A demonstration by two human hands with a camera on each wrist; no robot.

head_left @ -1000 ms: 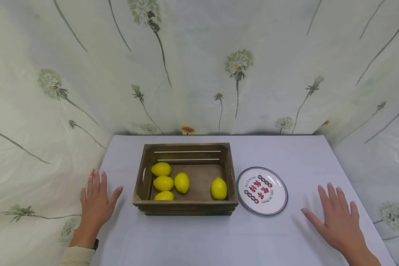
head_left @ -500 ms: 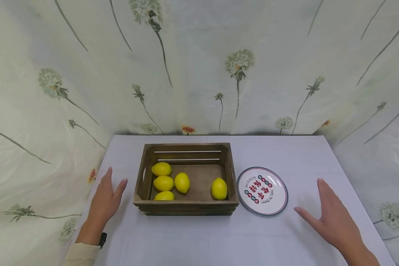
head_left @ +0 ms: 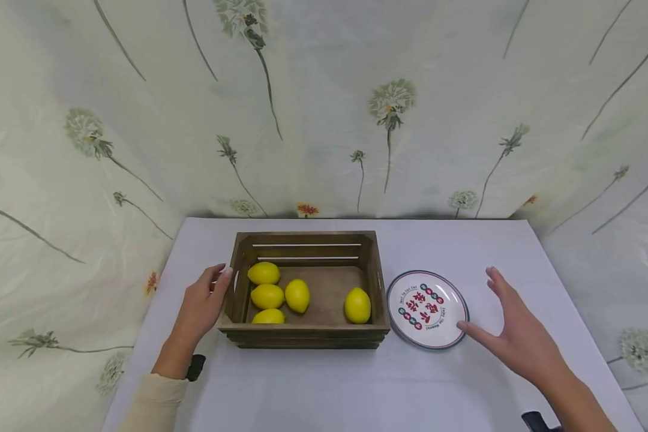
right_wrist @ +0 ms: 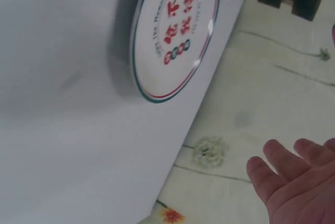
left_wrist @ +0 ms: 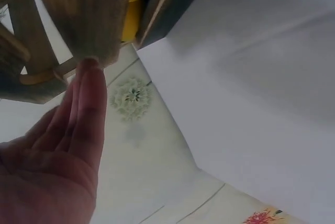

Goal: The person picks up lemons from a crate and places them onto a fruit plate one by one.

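Observation:
A brown wooden crate (head_left: 305, 337) stands on the white table with several yellow lemons (head_left: 297, 296) inside. Three of them line its left side and one lies alone near the right wall. My left hand (head_left: 200, 306) is at the crate's left side, thumb at its rim; in the left wrist view its fairly straight fingers (left_wrist: 90, 109) reach the wood, though contact is hard to tell. To the right of the crate lies a round white plate (head_left: 453, 312) with red lettering. Over the plate's right side hovers my right hand (head_left: 526, 342), fingers spread, holding nothing.
The white tabletop (head_left: 324, 390) ends at a back edge against a curtain (head_left: 324, 108) printed with dandelions, which also hangs at both sides. The plate sits very close to the crate's right wall.
My left hand has moved right, from the table's left side up to the crate. My right hand has moved left toward the plate. Crate, lemons and plate stay put.

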